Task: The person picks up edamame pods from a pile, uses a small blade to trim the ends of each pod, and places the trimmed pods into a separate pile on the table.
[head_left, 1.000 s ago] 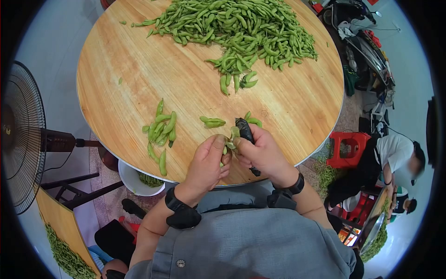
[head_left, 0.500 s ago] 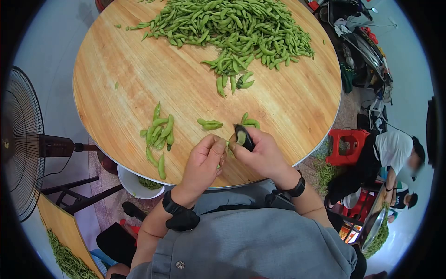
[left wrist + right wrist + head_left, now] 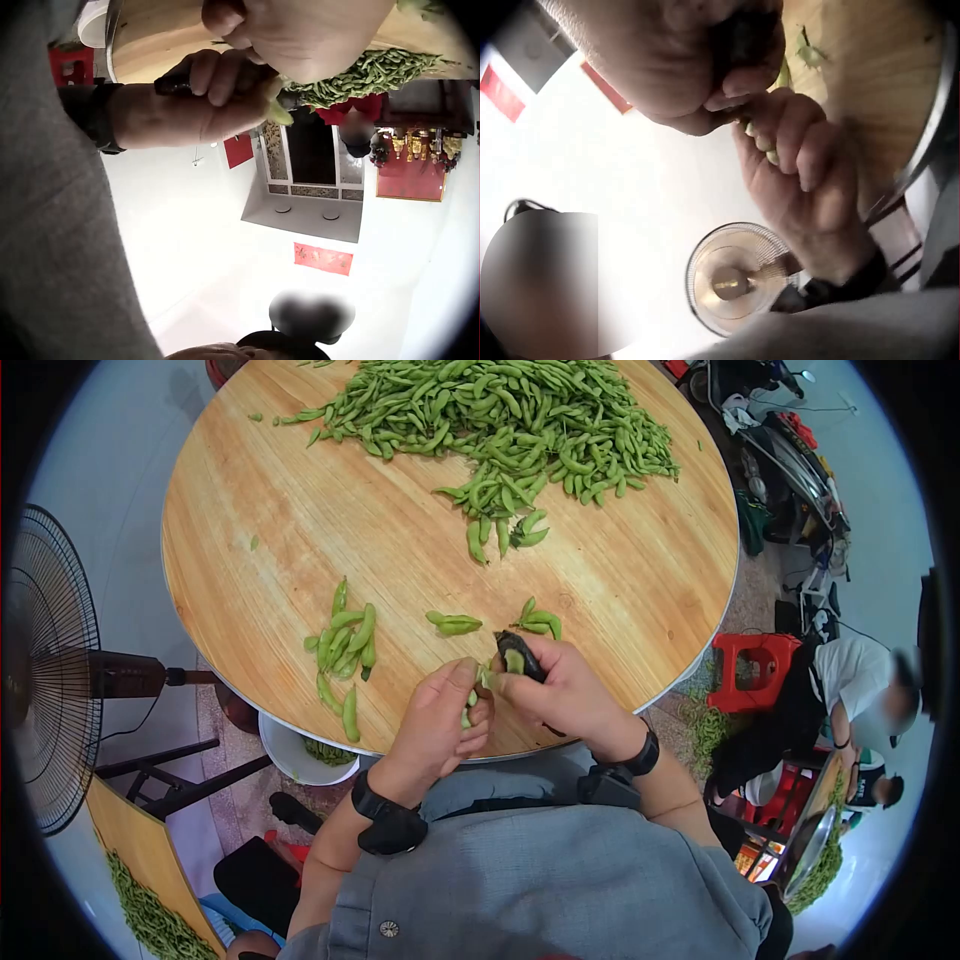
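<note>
Both hands meet over the near edge of the round table. My left hand [image 3: 440, 715] grips a green soybean pod [image 3: 470, 705] with its fingers curled round it; in the right wrist view the pod's bumpy side [image 3: 763, 141] shows between the fingers. My right hand [image 3: 560, 685] holds a long black object [image 3: 522, 657] in its curled fingers; its kind cannot be made out. A green piece of pod [image 3: 514, 660] lies against the black object. The right thumb tip is right at the left fingertips, by pale green pod bits [image 3: 276, 105].
A big heap of soybean pods [image 3: 500, 420] covers the table's far side. Small groups of pods lie at left [image 3: 345, 640], centre [image 3: 455, 624] and right [image 3: 540, 622]. A white bucket [image 3: 285, 750] stands below the table, a fan [image 3: 55, 660] at left, a red stool [image 3: 745, 675] at right.
The green pod piece at the right hand has shifted from between the thumbs onto the black object, which has tilted. Both hands stay close together.
</note>
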Action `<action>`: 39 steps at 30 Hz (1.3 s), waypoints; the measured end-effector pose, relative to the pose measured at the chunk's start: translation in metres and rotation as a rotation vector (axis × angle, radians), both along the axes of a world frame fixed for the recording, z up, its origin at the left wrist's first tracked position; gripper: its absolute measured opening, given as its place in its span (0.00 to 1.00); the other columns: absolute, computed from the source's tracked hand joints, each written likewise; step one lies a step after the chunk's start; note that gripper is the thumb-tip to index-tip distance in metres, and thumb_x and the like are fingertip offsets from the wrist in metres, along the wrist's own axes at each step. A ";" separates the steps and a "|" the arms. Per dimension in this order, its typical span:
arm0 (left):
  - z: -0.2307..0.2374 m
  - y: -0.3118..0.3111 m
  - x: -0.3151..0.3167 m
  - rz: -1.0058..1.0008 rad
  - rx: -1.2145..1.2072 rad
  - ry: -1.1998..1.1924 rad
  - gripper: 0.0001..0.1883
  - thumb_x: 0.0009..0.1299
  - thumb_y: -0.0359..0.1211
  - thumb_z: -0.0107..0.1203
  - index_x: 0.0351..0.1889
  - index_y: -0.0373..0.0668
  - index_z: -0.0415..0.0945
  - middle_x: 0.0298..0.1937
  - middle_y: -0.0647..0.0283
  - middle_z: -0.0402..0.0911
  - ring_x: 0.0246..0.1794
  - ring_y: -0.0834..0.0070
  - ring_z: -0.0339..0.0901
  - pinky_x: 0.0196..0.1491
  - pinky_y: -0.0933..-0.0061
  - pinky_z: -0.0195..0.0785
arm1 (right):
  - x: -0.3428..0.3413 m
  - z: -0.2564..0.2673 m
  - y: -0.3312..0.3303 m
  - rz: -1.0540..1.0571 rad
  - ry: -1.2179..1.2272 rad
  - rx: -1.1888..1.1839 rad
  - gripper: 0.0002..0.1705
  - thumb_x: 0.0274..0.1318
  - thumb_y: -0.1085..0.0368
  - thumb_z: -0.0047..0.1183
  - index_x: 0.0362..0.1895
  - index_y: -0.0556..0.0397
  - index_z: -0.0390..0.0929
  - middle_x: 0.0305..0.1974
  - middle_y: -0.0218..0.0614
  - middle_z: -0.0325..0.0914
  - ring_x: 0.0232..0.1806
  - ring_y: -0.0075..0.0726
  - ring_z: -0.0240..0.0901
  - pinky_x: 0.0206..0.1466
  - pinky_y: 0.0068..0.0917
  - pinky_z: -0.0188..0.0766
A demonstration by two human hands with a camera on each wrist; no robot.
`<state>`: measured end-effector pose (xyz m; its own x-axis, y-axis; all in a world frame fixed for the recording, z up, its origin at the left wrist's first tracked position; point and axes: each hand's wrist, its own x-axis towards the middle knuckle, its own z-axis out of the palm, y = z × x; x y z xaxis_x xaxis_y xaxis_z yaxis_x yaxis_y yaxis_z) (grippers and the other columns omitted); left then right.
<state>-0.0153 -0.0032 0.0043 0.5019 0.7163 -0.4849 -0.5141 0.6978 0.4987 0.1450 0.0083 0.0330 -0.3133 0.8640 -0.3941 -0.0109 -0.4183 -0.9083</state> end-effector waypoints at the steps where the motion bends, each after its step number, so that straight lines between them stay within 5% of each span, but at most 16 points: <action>1: 0.002 0.000 -0.003 0.001 -0.020 -0.009 0.12 0.72 0.41 0.41 0.31 0.43 0.65 0.18 0.69 0.62 0.11 0.86 0.53 0.13 0.86 0.45 | -0.001 -0.003 0.002 -0.001 0.004 0.001 0.07 0.51 0.67 0.52 0.28 0.58 0.70 0.20 0.23 0.64 0.23 0.15 0.58 0.24 0.20 0.58; 3: 0.004 -0.002 -0.012 0.003 -0.042 -0.014 0.12 0.72 0.40 0.41 0.31 0.44 0.64 0.18 0.69 0.61 0.11 0.87 0.51 0.12 0.87 0.43 | -0.005 -0.012 0.004 -0.078 -0.050 0.189 0.03 0.54 0.69 0.51 0.31 0.54 0.71 0.19 0.18 0.65 0.20 0.09 0.58 0.20 0.13 0.53; 5: 0.005 -0.009 -0.023 -0.121 -0.008 0.015 0.11 0.71 0.38 0.42 0.30 0.43 0.63 0.18 0.69 0.61 0.11 0.86 0.53 0.12 0.86 0.44 | -0.012 -0.014 0.014 -0.052 -0.186 0.341 0.07 0.53 0.68 0.52 0.36 0.56 0.73 0.20 0.25 0.69 0.21 0.19 0.65 0.23 0.18 0.61; 7: 0.012 -0.021 -0.034 -0.180 -0.023 0.051 0.10 0.70 0.36 0.43 0.30 0.42 0.63 0.18 0.68 0.61 0.11 0.85 0.54 0.12 0.85 0.45 | -0.016 -0.019 0.023 0.044 -0.638 1.023 0.14 0.50 0.66 0.55 0.42 0.57 0.73 0.24 0.37 0.74 0.25 0.30 0.71 0.29 0.25 0.67; 9: 0.011 -0.035 -0.047 -0.247 -0.036 0.082 0.09 0.69 0.34 0.43 0.29 0.41 0.63 0.18 0.67 0.62 0.11 0.83 0.54 0.11 0.84 0.45 | -0.011 -0.019 0.024 0.061 -0.677 1.011 0.17 0.48 0.64 0.56 0.43 0.59 0.73 0.30 0.47 0.75 0.31 0.40 0.74 0.36 0.31 0.69; 12: -0.013 -0.060 -0.069 -0.249 -0.089 -0.023 0.08 0.68 0.33 0.44 0.29 0.40 0.63 0.19 0.64 0.63 0.11 0.80 0.57 0.11 0.83 0.47 | 0.017 -0.014 0.030 -0.016 -0.587 0.834 0.14 0.50 0.65 0.55 0.40 0.59 0.75 0.27 0.40 0.75 0.28 0.31 0.72 0.33 0.26 0.67; 14: -0.027 -0.074 -0.082 -0.164 -0.178 -0.150 0.06 0.67 0.31 0.44 0.31 0.38 0.64 0.23 0.61 0.66 0.16 0.77 0.62 0.12 0.84 0.48 | 0.039 -0.007 0.033 -0.251 -0.623 0.605 0.12 0.51 0.65 0.53 0.38 0.60 0.76 0.23 0.32 0.72 0.26 0.21 0.66 0.31 0.21 0.65; 17: -0.054 -0.082 -0.094 -0.029 -0.373 0.013 0.08 0.67 0.34 0.45 0.34 0.39 0.65 0.26 0.60 0.67 0.20 0.75 0.64 0.13 0.83 0.51 | 0.060 -0.016 0.033 -0.311 -0.647 0.579 0.11 0.53 0.65 0.52 0.38 0.60 0.75 0.21 0.26 0.67 0.25 0.15 0.61 0.29 0.18 0.62; 19: -0.098 -0.086 -0.101 0.034 -0.404 0.034 0.09 0.67 0.36 0.46 0.36 0.39 0.66 0.31 0.58 0.69 0.25 0.72 0.67 0.18 0.79 0.58 | 0.062 -0.017 0.028 -0.289 -0.690 0.589 0.12 0.52 0.65 0.53 0.38 0.60 0.75 0.21 0.32 0.71 0.23 0.21 0.64 0.29 0.21 0.64; 21: -0.107 -0.082 -0.092 0.102 -0.431 0.054 0.11 0.66 0.38 0.47 0.39 0.39 0.67 0.36 0.57 0.70 0.30 0.68 0.70 0.23 0.75 0.66 | 0.060 -0.021 0.023 -0.165 -0.859 0.694 0.10 0.48 0.64 0.52 0.33 0.58 0.76 0.27 0.48 0.74 0.29 0.49 0.72 0.32 0.36 0.68; 23: -0.099 -0.065 -0.056 0.382 -0.369 0.177 0.19 0.67 0.44 0.47 0.50 0.42 0.67 0.49 0.60 0.71 0.44 0.65 0.70 0.43 0.64 0.70 | 0.059 -0.027 0.020 -0.147 -0.894 0.739 0.10 0.47 0.64 0.52 0.33 0.57 0.75 0.28 0.48 0.74 0.30 0.51 0.71 0.33 0.38 0.68; 24: -0.097 -0.058 -0.047 0.381 -0.368 0.179 0.19 0.67 0.44 0.47 0.50 0.42 0.67 0.49 0.60 0.71 0.44 0.65 0.70 0.43 0.64 0.70 | 0.058 -0.029 0.019 -0.126 -0.931 0.779 0.11 0.45 0.64 0.53 0.32 0.57 0.75 0.29 0.48 0.73 0.32 0.54 0.70 0.34 0.40 0.67; 26: -0.094 -0.047 -0.032 0.311 -0.287 -0.382 0.22 0.66 0.43 0.49 0.56 0.44 0.65 0.59 0.63 0.65 0.57 0.67 0.63 0.57 0.60 0.60 | 0.056 -0.030 0.017 -0.112 -0.964 0.744 0.11 0.45 0.63 0.53 0.32 0.57 0.75 0.30 0.49 0.73 0.32 0.54 0.70 0.34 0.41 0.68; 29: -0.087 -0.040 -0.016 0.433 -0.299 -0.219 0.17 0.68 0.41 0.48 0.52 0.46 0.67 0.48 0.62 0.73 0.43 0.71 0.71 0.43 0.70 0.68 | 0.055 -0.031 0.017 -0.115 -1.017 0.704 0.11 0.44 0.63 0.53 0.32 0.57 0.75 0.30 0.49 0.73 0.32 0.54 0.70 0.35 0.41 0.68; 37: -0.098 -0.019 -0.018 0.289 -0.282 -0.057 0.16 0.68 0.41 0.47 0.50 0.44 0.68 0.44 0.61 0.74 0.38 0.73 0.71 0.37 0.73 0.68 | 0.063 -0.030 0.011 -0.187 -0.847 0.537 0.10 0.45 0.63 0.53 0.31 0.57 0.74 0.25 0.49 0.74 0.29 0.53 0.71 0.32 0.38 0.69; 39: -0.103 -0.020 -0.018 0.244 -0.281 -0.008 0.16 0.68 0.41 0.47 0.49 0.43 0.68 0.43 0.61 0.74 0.37 0.73 0.72 0.36 0.73 0.67 | 0.064 -0.031 0.009 -0.231 -0.750 0.496 0.11 0.48 0.65 0.54 0.34 0.58 0.73 0.24 0.40 0.74 0.26 0.27 0.69 0.32 0.25 0.66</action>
